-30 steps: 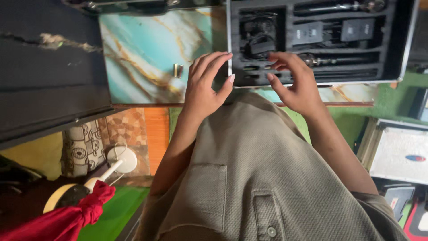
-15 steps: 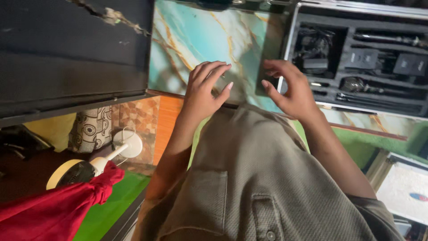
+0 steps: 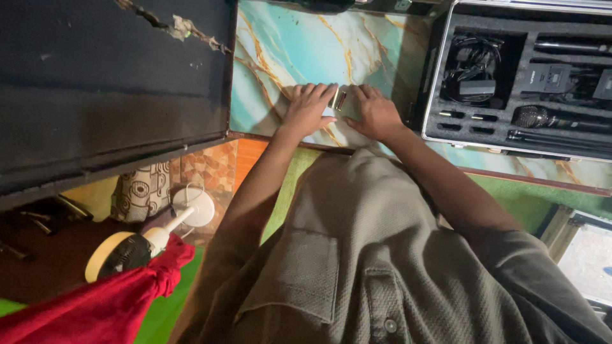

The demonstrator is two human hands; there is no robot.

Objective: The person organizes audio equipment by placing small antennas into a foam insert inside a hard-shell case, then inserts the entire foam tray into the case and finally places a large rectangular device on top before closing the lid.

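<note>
Hands (image 3: pixel 344 111) moved left off case (image 3: pixel 440 76); now flat beside batteries (image 3: pixel 338 100).

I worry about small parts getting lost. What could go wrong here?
The two small metal pieces lie loose between the left hand and right hand, close to the table's near edge; a nudge might send them to the floor. The open case also sits near that edge.
</note>
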